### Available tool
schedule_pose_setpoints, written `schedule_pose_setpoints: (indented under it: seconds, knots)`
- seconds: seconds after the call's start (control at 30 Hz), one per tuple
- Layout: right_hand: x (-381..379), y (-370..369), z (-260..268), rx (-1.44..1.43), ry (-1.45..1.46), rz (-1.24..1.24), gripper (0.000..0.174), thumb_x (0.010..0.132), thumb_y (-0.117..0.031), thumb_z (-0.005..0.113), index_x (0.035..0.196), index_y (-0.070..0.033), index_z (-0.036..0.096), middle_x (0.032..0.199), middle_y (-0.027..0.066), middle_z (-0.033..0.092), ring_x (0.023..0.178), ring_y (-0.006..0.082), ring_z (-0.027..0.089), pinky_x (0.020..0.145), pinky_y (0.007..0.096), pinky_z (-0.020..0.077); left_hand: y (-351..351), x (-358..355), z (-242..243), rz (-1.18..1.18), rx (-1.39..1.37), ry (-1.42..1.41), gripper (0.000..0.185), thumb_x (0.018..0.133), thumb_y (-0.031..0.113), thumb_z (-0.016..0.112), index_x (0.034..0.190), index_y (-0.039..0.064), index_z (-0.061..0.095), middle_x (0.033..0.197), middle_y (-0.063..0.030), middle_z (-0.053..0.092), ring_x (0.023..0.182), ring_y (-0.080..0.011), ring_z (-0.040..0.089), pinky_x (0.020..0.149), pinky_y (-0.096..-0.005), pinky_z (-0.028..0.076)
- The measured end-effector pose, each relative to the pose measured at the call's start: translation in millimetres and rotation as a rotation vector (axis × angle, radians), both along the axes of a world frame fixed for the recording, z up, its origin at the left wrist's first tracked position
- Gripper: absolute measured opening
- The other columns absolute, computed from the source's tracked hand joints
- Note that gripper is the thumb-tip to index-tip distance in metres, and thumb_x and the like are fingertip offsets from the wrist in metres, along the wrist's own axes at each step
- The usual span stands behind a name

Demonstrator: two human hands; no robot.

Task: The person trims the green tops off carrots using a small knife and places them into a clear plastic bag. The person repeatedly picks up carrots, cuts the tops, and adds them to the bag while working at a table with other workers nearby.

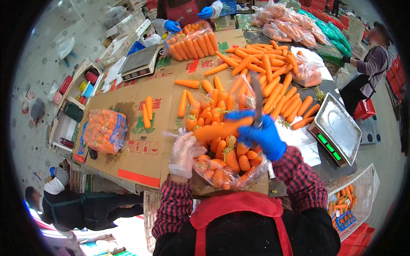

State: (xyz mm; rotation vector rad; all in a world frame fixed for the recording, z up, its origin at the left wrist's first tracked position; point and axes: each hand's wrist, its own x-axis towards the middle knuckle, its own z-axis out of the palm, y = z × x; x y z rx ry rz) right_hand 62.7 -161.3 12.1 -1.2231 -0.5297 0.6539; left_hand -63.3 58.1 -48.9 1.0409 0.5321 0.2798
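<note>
A blurred carrot (pixel 214 130) lies level between my hands, above an opened clear plastic bag (pixel 208 171) full of carrots. My left hand (pixel 184 153), in a clear glove, grips its left end. In my right hand (pixel 264 137), gloved in blue, is a knife (pixel 257 99) with a dark curved blade pointing away from me. The blue fingers also touch the carrot's right end. Several carrots in the bag show green stem stubs, such as the carrot (pixel 231 156) below my hands. Beyond the bag spreads a heap of loose carrots (pixel 256 60).
Cardboard (pixel 153 166) covers the table. A packed carrot bag (pixel 105 131) sits left, another (pixel 193 44) at the far side before a blue-gloved co-worker (pixel 184 9). Scales stand right (pixel 338 124) and far left (pixel 141 60). A crate (pixel 362 208) with carrots is lower right.
</note>
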Motion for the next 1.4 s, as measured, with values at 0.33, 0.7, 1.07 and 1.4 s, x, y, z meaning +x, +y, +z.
schedule_pose_setpoints:
  seconds: [0.33, 0.7, 1.07, 1.4]
  knots:
    - [82.6, 29.8, -9.3, 0.026, -0.37, -0.253, 0.055, 0.088, -0.007, 0.064, 0.139, -0.019, 0.05, 0.105, -0.0001, 0.064, 0.083, 0.0025, 0.058, 0.054, 0.0172, 0.0475, 13.9, 60.0, -19.8, -0.215, 1.946, 0.664, 0.053, 0.063, 0.045, 0.08, 0.097, 0.007, 0.062, 0.1, -0.0131, 0.06, 0.098, -0.0296, 0.056, 0.087, -0.0453, 0.042]
    - [24.8, 4.3, -55.4, -0.113, -0.199, -0.316, 0.04, 0.087, -0.01, 0.066, 0.127, -0.014, 0.062, 0.09, -0.0019, 0.065, 0.066, 0.0014, 0.052, 0.056, 0.0176, 0.0464, -2.7, 61.5, -28.0, -0.32, 1.666, 0.392, 0.046, 0.067, 0.026, 0.078, 0.103, 0.007, 0.058, 0.083, -0.0131, 0.066, 0.077, -0.0273, 0.066, 0.076, -0.0386, 0.051]
    - [-21.5, -9.2, -66.0, -0.104, -0.34, -0.176, 0.034, 0.086, -0.01, 0.067, 0.12, -0.008, 0.063, 0.103, 0.0052, 0.07, 0.086, 0.013, 0.066, 0.075, 0.0278, 0.0521, -17.9, 18.0, 31.0, -0.166, -0.447, -0.384, 0.046, 0.091, 0.04, 0.06, 0.124, 0.009, 0.052, 0.104, -0.009, 0.064, 0.099, -0.0277, 0.063, 0.095, -0.0543, 0.047]
    - [-47.6, -3.7, -30.8, -0.463, -1.0, -0.154, 0.042, 0.076, -0.014, 0.071, 0.118, -0.014, 0.064, 0.087, 0.0088, 0.066, 0.072, 0.0275, 0.066, 0.062, 0.0334, 0.052, -49.0, -15.3, 31.7, -0.109, 1.099, -0.221, 0.057, 0.069, -0.001, 0.077, 0.122, 0.0, 0.055, 0.102, -0.0092, 0.062, 0.093, -0.0195, 0.062, 0.082, -0.0309, 0.051]
